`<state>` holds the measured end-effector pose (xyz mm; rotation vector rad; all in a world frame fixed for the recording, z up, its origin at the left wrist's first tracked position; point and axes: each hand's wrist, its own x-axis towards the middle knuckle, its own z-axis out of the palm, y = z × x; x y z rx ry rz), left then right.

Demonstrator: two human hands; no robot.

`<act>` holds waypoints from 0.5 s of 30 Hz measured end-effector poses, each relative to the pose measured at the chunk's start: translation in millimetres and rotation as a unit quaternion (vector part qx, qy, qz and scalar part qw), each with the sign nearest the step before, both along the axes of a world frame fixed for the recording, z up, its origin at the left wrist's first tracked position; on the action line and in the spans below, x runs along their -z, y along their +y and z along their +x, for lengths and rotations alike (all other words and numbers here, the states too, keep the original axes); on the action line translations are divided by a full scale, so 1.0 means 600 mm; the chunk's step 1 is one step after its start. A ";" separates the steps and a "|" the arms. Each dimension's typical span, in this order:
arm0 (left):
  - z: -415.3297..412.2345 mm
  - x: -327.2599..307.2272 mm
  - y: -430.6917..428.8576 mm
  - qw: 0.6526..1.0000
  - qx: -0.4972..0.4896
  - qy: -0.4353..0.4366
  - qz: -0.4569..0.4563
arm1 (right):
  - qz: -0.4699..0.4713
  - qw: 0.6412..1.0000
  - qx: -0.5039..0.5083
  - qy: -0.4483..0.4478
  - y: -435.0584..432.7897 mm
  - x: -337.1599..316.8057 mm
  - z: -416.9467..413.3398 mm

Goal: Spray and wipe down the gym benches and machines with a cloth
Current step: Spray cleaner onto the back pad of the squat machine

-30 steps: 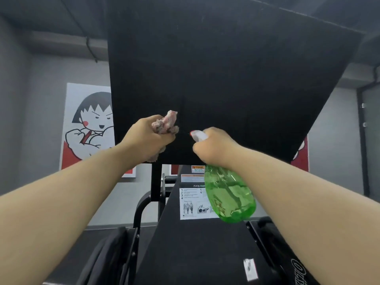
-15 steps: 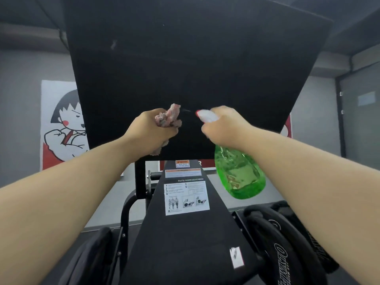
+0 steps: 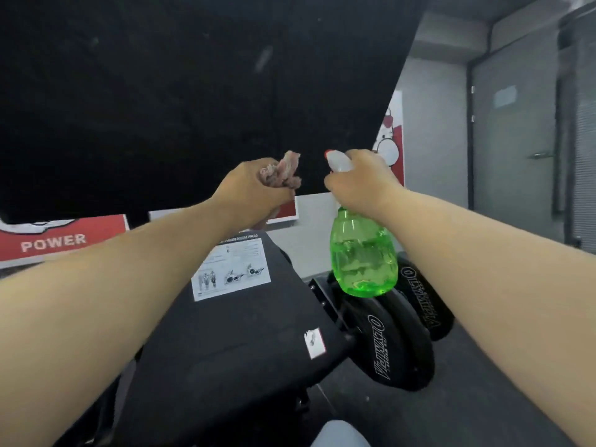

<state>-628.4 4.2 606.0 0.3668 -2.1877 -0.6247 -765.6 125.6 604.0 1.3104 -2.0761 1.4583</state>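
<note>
A grey gym wall (image 3: pixel 432 130) and red poster (image 3: pixel 61 240) are showing behind the big black machine panel (image 3: pixel 193 91). Your left hand (image 3: pixel 248 185) is gripping the bunched cloth (image 3: pixel 283 172) near it; your right hand (image 3: pixel 361 183) is gripping the green spray bottle (image 3: pixel 362 253), nozzle facing the panel. You're likely spraying; wiping next calls for pressing the cloth flat.

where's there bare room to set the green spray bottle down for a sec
Best bare patch: the black press panel between the instruction sticker and the small white label, though it looks sloped. The dark floor right of the weight plates is bare too. Crowded: beside the panel, where those plates stand.
</note>
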 end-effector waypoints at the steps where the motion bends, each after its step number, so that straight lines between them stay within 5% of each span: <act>1: -0.050 0.025 0.011 0.999 0.022 -0.017 0.014 | 0.015 1.000 0.011 -0.016 0.017 0.031 -0.035; 10: -0.391 0.319 0.113 0.968 0.154 -0.160 0.115 | 0.082 0.977 0.177 -0.089 0.147 0.336 -0.319; 15: -0.551 0.527 0.199 0.897 0.210 -0.283 0.266 | 0.159 0.942 0.257 -0.146 0.230 0.565 -0.448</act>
